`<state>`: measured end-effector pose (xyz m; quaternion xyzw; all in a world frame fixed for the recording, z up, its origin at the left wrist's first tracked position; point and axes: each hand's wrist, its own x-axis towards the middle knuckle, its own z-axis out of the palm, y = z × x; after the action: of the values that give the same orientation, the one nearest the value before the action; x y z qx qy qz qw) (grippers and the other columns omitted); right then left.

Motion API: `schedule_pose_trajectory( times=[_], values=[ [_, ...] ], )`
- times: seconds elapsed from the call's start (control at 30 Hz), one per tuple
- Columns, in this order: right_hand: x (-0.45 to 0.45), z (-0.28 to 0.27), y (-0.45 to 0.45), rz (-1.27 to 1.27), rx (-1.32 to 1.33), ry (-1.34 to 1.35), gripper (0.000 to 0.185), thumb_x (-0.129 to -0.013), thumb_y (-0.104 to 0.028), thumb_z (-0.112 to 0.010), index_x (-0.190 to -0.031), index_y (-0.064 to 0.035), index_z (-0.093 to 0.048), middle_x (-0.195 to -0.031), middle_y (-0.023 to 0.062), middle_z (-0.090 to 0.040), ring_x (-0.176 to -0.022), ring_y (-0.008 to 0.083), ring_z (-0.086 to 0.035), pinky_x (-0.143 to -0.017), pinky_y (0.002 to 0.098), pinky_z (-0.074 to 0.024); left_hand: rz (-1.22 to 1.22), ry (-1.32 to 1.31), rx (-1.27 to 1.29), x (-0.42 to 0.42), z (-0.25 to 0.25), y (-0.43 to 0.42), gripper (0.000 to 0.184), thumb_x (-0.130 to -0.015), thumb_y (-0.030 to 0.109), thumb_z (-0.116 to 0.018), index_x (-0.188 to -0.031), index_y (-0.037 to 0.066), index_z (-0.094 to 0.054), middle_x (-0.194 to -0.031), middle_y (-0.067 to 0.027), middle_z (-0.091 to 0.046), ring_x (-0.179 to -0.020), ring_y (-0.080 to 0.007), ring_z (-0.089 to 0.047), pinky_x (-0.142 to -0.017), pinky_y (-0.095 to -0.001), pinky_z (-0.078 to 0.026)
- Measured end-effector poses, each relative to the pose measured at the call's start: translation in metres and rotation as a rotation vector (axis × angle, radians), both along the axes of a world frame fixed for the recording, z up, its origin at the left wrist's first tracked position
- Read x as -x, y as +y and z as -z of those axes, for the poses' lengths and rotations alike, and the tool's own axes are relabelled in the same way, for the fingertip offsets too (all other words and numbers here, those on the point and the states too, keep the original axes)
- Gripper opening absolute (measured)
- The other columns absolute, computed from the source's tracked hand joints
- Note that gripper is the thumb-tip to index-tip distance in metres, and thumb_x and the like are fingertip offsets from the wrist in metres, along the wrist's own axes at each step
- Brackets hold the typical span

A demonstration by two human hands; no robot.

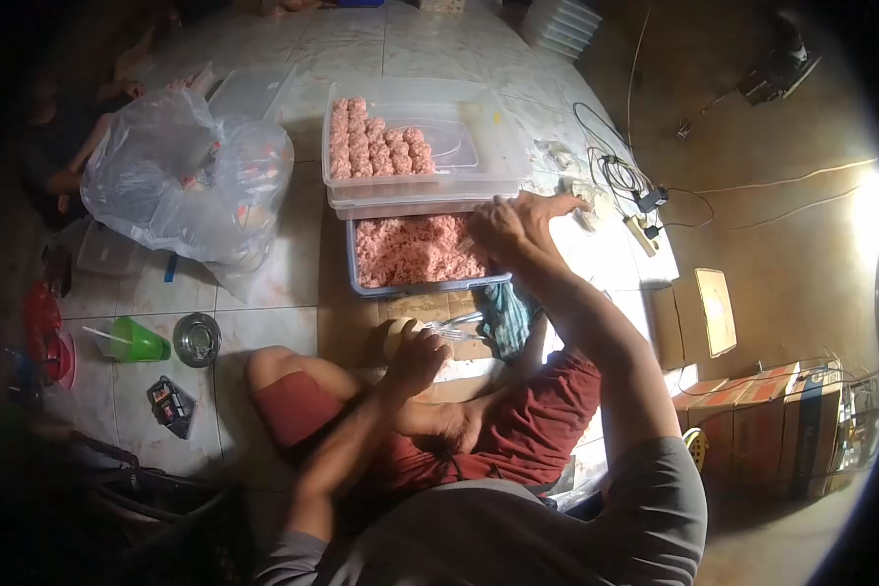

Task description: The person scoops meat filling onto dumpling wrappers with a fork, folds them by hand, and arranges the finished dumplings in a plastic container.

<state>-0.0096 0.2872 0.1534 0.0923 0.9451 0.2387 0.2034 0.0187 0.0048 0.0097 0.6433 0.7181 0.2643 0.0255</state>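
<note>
**Right hand (pixel 514 227) at the pink mince (pixel 410 252), left hand (pixel 420 359) low near metal utensils (pixel 456 327)**

At the far left, partly in shadow, another person's arm (pixel 65 183) shows beside a big translucent plastic bag (pixel 161 146) on the tiled floor (pixel 269 327). Nearer, a green cup (pixel 139 341) with a white stick in it lies just left of a round glass dish (pixel 197 339); a small dark packet (pixel 173 406) sits below them.

In the middle, a clear container (pixel 498 122) holds rows of pink balls (pixel 373 146) gathered towards its left side. Just on the near side of it is a blue-rimmed tub (pixel 400 290) holding the mince. Below the tub, the left hand is bent inward beside a pale round object (pixel 397 338) and the utensils; whether it grips either cannot be told.

A striped blue-green cloth (pixel 508 320) lies right of the utensils. Above it, the right hand is at the tub's right end, fingers bent inward and one digit stretched to the right; blur hides whether anything is pinched.

Farther right come a power strip (pixel 643 235) with tangled black cables (pixel 623 176), then upright cardboard boxes (pixel 767 420) by the wall.
</note>
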Motion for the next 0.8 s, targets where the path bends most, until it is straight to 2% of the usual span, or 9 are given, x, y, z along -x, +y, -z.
schedule_pose_trajectory(
  times=[0.07,0.17,0.33,0.43,0.53,0.6,0.7,0.73,0.8],
  values=[
    [0.004,-0.013,-0.005,-0.096,0.061,0.201,0.026,-0.091,-0.031,-0.063,-0.104,-0.0125,-0.076,-0.111,0.0126,-0.072,-0.111,0.0249,-0.067,-0.104,0.0431,-0.0409,0.005,-0.13,0.013,0.026,-0.034,-0.022,0.015,-0.086,0.025,-0.069,-0.088,0.01,-0.071,-0.103,-0.0127,-0.072,-0.106,-0.0286,-0.065,-0.102,-0.0576,-0.042],
    [-0.01,-0.015,0.009,-0.185,0.088,0.355,0.031,-0.091,-0.034,-0.063,-0.095,-0.0069,-0.077,-0.096,0.0116,-0.075,-0.103,0.0262,-0.07,-0.1,0.0418,-0.0446,-0.204,-0.558,-0.206,0.039,-0.073,-0.025,0.029,-0.09,0.034,-0.071,-0.093,0.005,-0.068,-0.09,-0.0169,-0.073,-0.084,-0.0365,-0.071,-0.075,-0.0451,-0.054],
    [-0.033,0.008,0.014,-0.053,0.622,0.381,0.051,-0.087,-0.051,-0.064,-0.093,-0.001,-0.069,-0.094,0.0152,-0.071,-0.091,0.0315,-0.068,-0.089,0.0558,-0.0501,-0.297,-0.8,-0.008,0.067,-0.042,-0.019,0.027,-0.09,0.027,-0.073,-0.1,0.003,-0.065,-0.095,-0.0173,-0.073,-0.089,-0.0375,-0.07,-0.078,-0.0446,-0.055],
    [-0.052,0.064,0.035,-0.236,0.579,0.695,0.037,-0.089,-0.039,-0.062,-0.094,-0.0024,-0.067,-0.095,0.0184,-0.07,-0.091,0.0305,-0.069,-0.097,0.062,-0.0435,-0.268,-0.826,-0.043,0.069,-0.018,-0.023,0.033,-0.087,0.026,-0.077,-0.107,0.003,-0.063,-0.098,-0.0179,-0.072,-0.091,-0.0361,-0.071,-0.079,-0.0446,-0.055],
    [-0.037,0.007,-0.01,-0.027,0.099,0.057,0.021,-0.088,-0.024,-0.059,-0.097,-0.0077,-0.068,-0.094,0.0187,-0.071,-0.094,0.0292,-0.07,-0.102,0.0637,-0.0378,-0.394,-0.652,-0.108,0.066,-0.023,-0.024,0.039,-0.085,0.027,-0.079,-0.111,0.003,-0.062,-0.101,-0.0179,-0.072,-0.093,-0.0357,-0.071,-0.08,-0.0441,-0.056],
    [-0.028,-0.01,-0.024,0.038,0.373,0.113,0.018,-0.086,-0.017,-0.059,-0.1,-0.0128,-0.069,-0.09,0.016,-0.073,-0.095,0.0287,-0.071,-0.098,0.0593,-0.0409,-0.301,-0.822,0.012,0.075,-0.014,-0.023,0.043,-0.084,0.027,-0.079,-0.115,0.002,-0.061,-0.103,-0.0184,-0.073,-0.094,-0.0365,-0.071,-0.081,-0.0445,-0.056],
    [-0.033,0.008,0.014,0.115,0.488,0.212,0.013,-0.086,-0.016,-0.058,-0.092,-0.0124,-0.068,-0.082,0.0132,-0.073,-0.091,0.0302,-0.072,-0.095,0.0547,-0.0423,-0.319,-0.684,-0.134,0.073,0.007,-0.029,0.042,-0.085,0.026,-0.078,-0.114,0.001,-0.061,-0.1,-0.0178,-0.072,-0.092,-0.0364,-0.07,-0.081,-0.0441,-0.056],
    [-0.032,0.02,0.014,0.096,0.325,0.102,0.02,-0.086,-0.02,-0.059,-0.088,-0.0185,-0.079,-0.097,0.0108,-0.076,-0.096,0.0299,-0.07,-0.105,0.0562,-0.0371,-0.323,-0.69,-0.137,0.072,0.002,-0.03,0.042,-0.085,0.026,-0.078,-0.114,0.001,-0.061,-0.1,-0.0178,-0.072,-0.092,-0.0364,-0.07,-0.081,-0.0441,-0.056],
    [-0.021,-0.038,-0.048,0.035,0.315,0.165,0.019,-0.085,-0.018,-0.06,-0.088,-0.0169,-0.079,-0.097,0.0112,-0.076,-0.096,0.0291,-0.071,-0.102,0.0551,-0.0391,-0.325,-0.811,0.009,0.076,-0.014,-0.025,0.037,-0.087,0.024,-0.076,-0.111,0.001,-0.06,-0.098,-0.0174,-0.07,-0.092,-0.0366,-0.069,-0.083,-0.0431,-0.056]
  ],
)
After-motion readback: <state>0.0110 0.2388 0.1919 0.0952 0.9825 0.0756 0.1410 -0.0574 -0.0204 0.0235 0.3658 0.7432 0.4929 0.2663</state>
